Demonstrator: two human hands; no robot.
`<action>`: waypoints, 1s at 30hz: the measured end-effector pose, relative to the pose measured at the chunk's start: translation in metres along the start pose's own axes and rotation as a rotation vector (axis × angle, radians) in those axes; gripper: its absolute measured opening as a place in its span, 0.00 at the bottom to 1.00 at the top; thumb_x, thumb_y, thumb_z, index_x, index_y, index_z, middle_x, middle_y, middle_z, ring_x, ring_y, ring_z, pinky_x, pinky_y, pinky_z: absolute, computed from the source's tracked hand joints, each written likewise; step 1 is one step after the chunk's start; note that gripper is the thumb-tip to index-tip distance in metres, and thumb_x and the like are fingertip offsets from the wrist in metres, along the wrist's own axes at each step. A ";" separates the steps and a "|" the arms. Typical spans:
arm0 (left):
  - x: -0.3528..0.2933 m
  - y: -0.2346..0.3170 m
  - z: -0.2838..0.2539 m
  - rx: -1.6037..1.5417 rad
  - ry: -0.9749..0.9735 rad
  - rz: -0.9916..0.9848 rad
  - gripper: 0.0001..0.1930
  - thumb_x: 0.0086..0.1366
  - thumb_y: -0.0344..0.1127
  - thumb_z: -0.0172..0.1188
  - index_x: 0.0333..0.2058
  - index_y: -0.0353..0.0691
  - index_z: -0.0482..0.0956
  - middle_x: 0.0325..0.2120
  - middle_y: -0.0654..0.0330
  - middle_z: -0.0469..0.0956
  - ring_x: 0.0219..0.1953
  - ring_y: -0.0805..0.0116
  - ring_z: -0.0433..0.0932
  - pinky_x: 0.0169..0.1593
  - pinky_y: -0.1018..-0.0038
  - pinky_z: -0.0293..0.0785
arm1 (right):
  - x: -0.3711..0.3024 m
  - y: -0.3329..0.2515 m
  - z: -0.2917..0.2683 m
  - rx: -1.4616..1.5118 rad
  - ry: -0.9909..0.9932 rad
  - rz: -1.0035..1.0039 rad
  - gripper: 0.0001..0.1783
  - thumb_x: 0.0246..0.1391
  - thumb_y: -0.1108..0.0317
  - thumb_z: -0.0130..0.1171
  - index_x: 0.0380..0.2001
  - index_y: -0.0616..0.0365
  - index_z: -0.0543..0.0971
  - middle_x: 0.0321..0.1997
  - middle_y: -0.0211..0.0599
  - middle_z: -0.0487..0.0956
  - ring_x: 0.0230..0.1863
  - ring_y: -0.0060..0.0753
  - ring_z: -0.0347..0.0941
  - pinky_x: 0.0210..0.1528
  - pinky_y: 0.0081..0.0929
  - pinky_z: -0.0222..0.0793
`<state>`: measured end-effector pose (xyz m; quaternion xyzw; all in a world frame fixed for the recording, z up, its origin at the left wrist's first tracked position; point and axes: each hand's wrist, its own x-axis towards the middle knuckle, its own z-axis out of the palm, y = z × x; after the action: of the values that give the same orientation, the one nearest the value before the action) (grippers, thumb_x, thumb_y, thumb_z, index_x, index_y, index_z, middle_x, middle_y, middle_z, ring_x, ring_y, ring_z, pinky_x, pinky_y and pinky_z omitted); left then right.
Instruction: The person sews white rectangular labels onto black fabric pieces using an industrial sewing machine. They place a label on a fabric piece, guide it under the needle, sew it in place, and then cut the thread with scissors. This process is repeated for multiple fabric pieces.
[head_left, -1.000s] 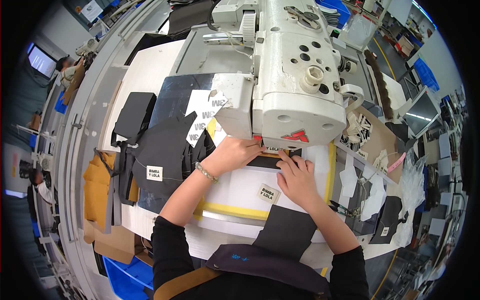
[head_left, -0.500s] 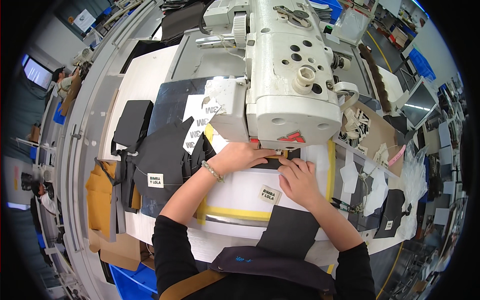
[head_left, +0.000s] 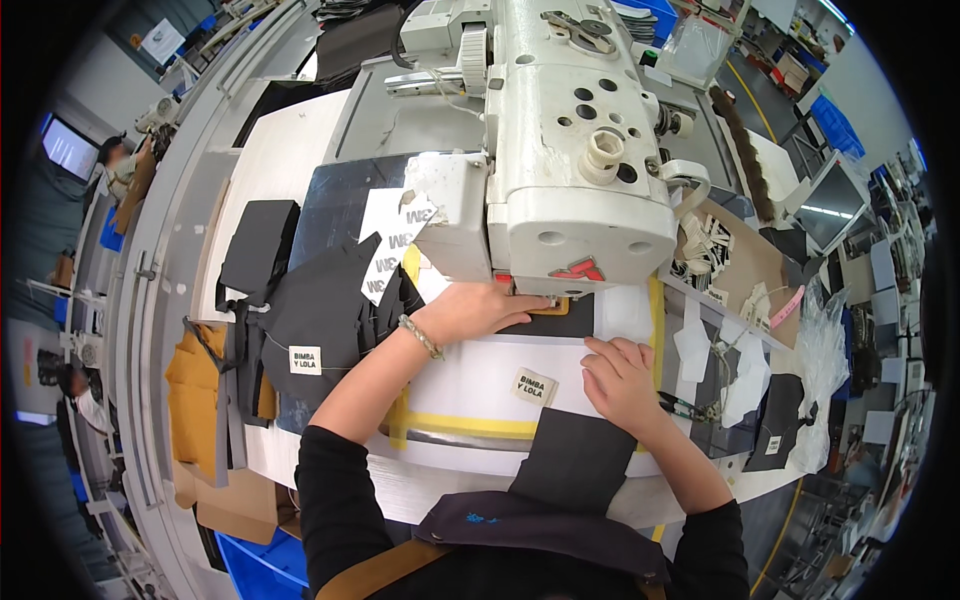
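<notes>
A white sewing machine (head_left: 580, 225) stands in front of me. Beneath its head lies a black fabric piece (head_left: 578, 322) with a small brass-coloured frame (head_left: 550, 308) on it. My left hand (head_left: 470, 312) comes in from the left, fingers stretched out flat over that piece, fingertips at the frame beside the needle area; the needle itself is hidden. My right hand (head_left: 617, 377) is off the piece, just nearer to me and to the right, holding nothing, its fingers loosely bent and apart. A cream woven label (head_left: 534, 387) lies on the white work surface between my forearms.
On the left are stacked black pieces (head_left: 320, 310), one bearing a cream label, and mustard pieces (head_left: 195, 385). Right of the machine stands a cardboard box (head_left: 745, 240) of labels, with scissors (head_left: 680, 405) nearer me. A dark strip (head_left: 572, 465) hangs over the table's front edge.
My right hand has drawn back from the black piece toward me and to the right, uncovering the piece's right end. My left hand stays at the frame. The view has shifted slightly.
</notes>
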<state>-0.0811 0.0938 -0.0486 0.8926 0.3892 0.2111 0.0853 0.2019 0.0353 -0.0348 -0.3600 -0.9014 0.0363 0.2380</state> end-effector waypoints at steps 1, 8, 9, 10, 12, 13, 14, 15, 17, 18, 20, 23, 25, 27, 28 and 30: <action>0.000 -0.001 0.002 -0.003 0.007 0.011 0.18 0.62 0.46 0.62 0.52 0.65 0.80 0.26 0.61 0.80 0.25 0.62 0.80 0.27 0.67 0.77 | -0.002 -0.001 -0.003 0.001 0.004 0.010 0.11 0.44 0.69 0.64 0.34 0.49 0.77 0.50 0.27 0.78 0.47 0.31 0.70 0.48 0.36 0.57; 0.003 0.004 -0.007 -0.086 -0.217 -0.165 0.18 0.59 0.42 0.66 0.50 0.59 0.81 0.47 0.59 0.78 0.45 0.56 0.79 0.48 0.65 0.76 | -0.016 -0.001 -0.014 0.033 0.084 0.111 0.10 0.43 0.71 0.64 0.32 0.49 0.77 0.49 0.27 0.78 0.47 0.34 0.70 0.49 0.36 0.56; 0.004 0.005 -0.007 -0.088 -0.223 -0.174 0.18 0.59 0.42 0.66 0.50 0.58 0.81 0.47 0.59 0.78 0.44 0.56 0.79 0.48 0.65 0.76 | -0.018 -0.002 -0.015 0.041 0.091 0.127 0.10 0.43 0.71 0.64 0.32 0.49 0.77 0.48 0.28 0.78 0.47 0.34 0.70 0.49 0.36 0.56; 0.004 0.005 -0.008 -0.095 -0.216 -0.172 0.18 0.59 0.42 0.66 0.50 0.58 0.81 0.46 0.59 0.79 0.44 0.56 0.79 0.48 0.65 0.76 | -0.019 -0.003 -0.015 0.050 0.097 0.143 0.10 0.43 0.72 0.64 0.32 0.50 0.77 0.48 0.28 0.78 0.47 0.35 0.70 0.49 0.36 0.56; 0.005 0.007 -0.009 -0.109 -0.203 -0.167 0.18 0.60 0.42 0.66 0.50 0.59 0.81 0.45 0.59 0.80 0.43 0.57 0.79 0.47 0.64 0.76 | -0.022 -0.004 -0.015 0.068 0.108 0.180 0.10 0.43 0.72 0.64 0.32 0.50 0.77 0.47 0.28 0.78 0.47 0.36 0.70 0.50 0.36 0.56; 0.006 0.008 -0.011 -0.100 -0.231 -0.189 0.17 0.60 0.42 0.65 0.50 0.59 0.81 0.44 0.59 0.80 0.42 0.57 0.80 0.47 0.64 0.76 | -0.023 -0.004 -0.014 0.077 0.113 0.199 0.10 0.43 0.72 0.64 0.32 0.50 0.76 0.47 0.28 0.78 0.47 0.36 0.70 0.50 0.36 0.56; 0.008 0.010 -0.014 -0.091 -0.259 -0.210 0.17 0.61 0.42 0.65 0.49 0.59 0.81 0.42 0.60 0.81 0.41 0.58 0.80 0.47 0.64 0.76 | -0.025 -0.005 -0.014 0.086 0.118 0.221 0.10 0.43 0.72 0.64 0.32 0.50 0.76 0.47 0.28 0.78 0.47 0.36 0.70 0.51 0.37 0.56; 0.009 0.012 -0.016 -0.081 -0.287 -0.231 0.16 0.61 0.42 0.64 0.49 0.59 0.81 0.41 0.60 0.81 0.40 0.58 0.80 0.47 0.64 0.76 | -0.027 -0.005 -0.015 0.089 0.121 0.231 0.10 0.43 0.72 0.64 0.32 0.50 0.76 0.47 0.28 0.78 0.47 0.37 0.70 0.51 0.37 0.56; 0.010 0.013 -0.017 -0.053 -0.206 -0.138 0.16 0.62 0.42 0.63 0.50 0.58 0.81 0.40 0.61 0.82 0.38 0.59 0.81 0.46 0.64 0.76 | -0.029 -0.006 -0.016 0.094 0.129 0.250 0.10 0.44 0.73 0.64 0.32 0.50 0.76 0.46 0.28 0.78 0.47 0.37 0.70 0.51 0.37 0.55; 0.010 0.013 -0.018 -0.038 -0.164 -0.090 0.17 0.62 0.42 0.63 0.50 0.58 0.81 0.39 0.61 0.83 0.37 0.60 0.81 0.45 0.64 0.77 | -0.030 -0.005 -0.016 0.094 0.136 0.251 0.10 0.44 0.73 0.64 0.32 0.50 0.76 0.46 0.28 0.78 0.47 0.37 0.70 0.51 0.37 0.55; 0.008 0.010 -0.012 0.013 -0.127 -0.021 0.17 0.62 0.41 0.62 0.51 0.58 0.80 0.41 0.63 0.83 0.36 0.61 0.81 0.44 0.65 0.77 | -0.031 -0.005 -0.017 0.094 0.149 0.252 0.10 0.44 0.73 0.64 0.32 0.50 0.76 0.46 0.28 0.78 0.47 0.38 0.70 0.51 0.37 0.55; 0.005 0.009 -0.008 0.062 -0.131 -0.004 0.16 0.62 0.41 0.61 0.50 0.57 0.80 0.43 0.66 0.82 0.40 0.63 0.79 0.45 0.66 0.76 | -0.032 -0.006 -0.019 0.089 0.159 0.256 0.10 0.44 0.73 0.63 0.32 0.50 0.76 0.45 0.28 0.78 0.47 0.37 0.70 0.51 0.36 0.55; 0.004 0.013 -0.008 0.095 -0.123 -0.003 0.16 0.62 0.40 0.61 0.50 0.57 0.81 0.45 0.68 0.81 0.43 0.64 0.78 0.46 0.66 0.75 | -0.034 -0.005 -0.021 0.092 0.169 0.261 0.10 0.44 0.72 0.63 0.32 0.50 0.76 0.44 0.28 0.78 0.47 0.37 0.70 0.50 0.36 0.55; 0.003 0.016 -0.009 0.136 -0.084 0.015 0.16 0.62 0.40 0.61 0.50 0.57 0.80 0.47 0.71 0.81 0.45 0.65 0.76 0.48 0.65 0.73 | -0.036 -0.006 -0.022 0.089 0.183 0.265 0.10 0.44 0.72 0.63 0.31 0.50 0.75 0.44 0.28 0.78 0.46 0.37 0.70 0.50 0.36 0.55; 0.002 0.017 -0.009 0.109 -0.111 -0.021 0.16 0.62 0.40 0.61 0.50 0.57 0.81 0.47 0.72 0.81 0.46 0.65 0.76 0.49 0.64 0.72 | -0.036 -0.007 -0.023 0.085 0.191 0.265 0.10 0.44 0.72 0.63 0.31 0.50 0.75 0.44 0.29 0.78 0.46 0.36 0.70 0.50 0.36 0.55; 0.001 0.017 -0.010 0.058 -0.165 -0.092 0.16 0.62 0.39 0.61 0.50 0.57 0.81 0.47 0.73 0.80 0.49 0.65 0.74 0.51 0.62 0.71 | -0.038 -0.007 -0.025 0.080 0.204 0.267 0.10 0.44 0.72 0.63 0.31 0.50 0.75 0.44 0.28 0.78 0.46 0.36 0.70 0.49 0.36 0.55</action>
<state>-0.0735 0.0831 -0.0344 0.8901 0.4275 0.1212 0.1010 0.2326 0.0017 -0.0268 -0.4686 -0.8146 0.0669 0.3354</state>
